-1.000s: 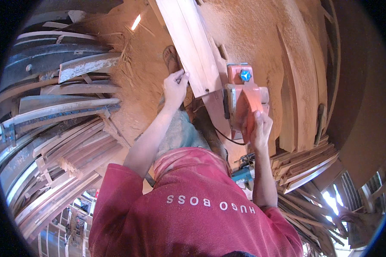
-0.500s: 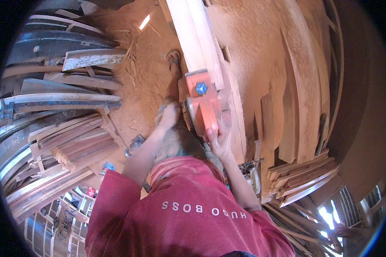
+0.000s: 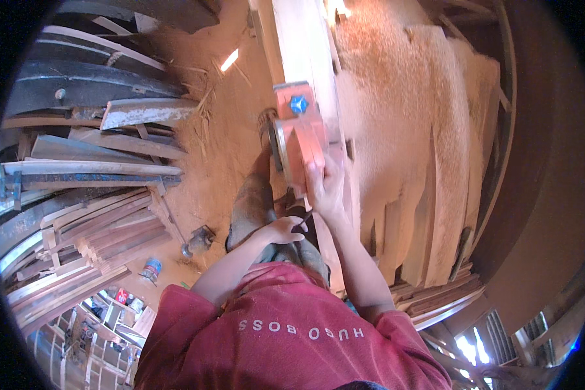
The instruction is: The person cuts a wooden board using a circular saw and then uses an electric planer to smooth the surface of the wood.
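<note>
Plainly, upside-down white lettering (image 3: 292,328) crosses the red cloth shirt (image 3: 292,357); right hand (image 3: 328,185) grips an orange power planer (image 3: 301,140), left hand (image 3: 282,230) loosely pinches a thin black cord (image 3: 303,221).

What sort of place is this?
Probably a woodworking shop: the right hand grips an orange power planer at a pale board, sawdust lies thick beside it, and cut boards are stacked at left.

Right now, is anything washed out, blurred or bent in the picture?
Head view: glare bleaches the board's far part; head view: the planer and right hand look slightly soft; head view: the left planks bow, the corners go black, and the lower-right gap is overexposed.
</note>
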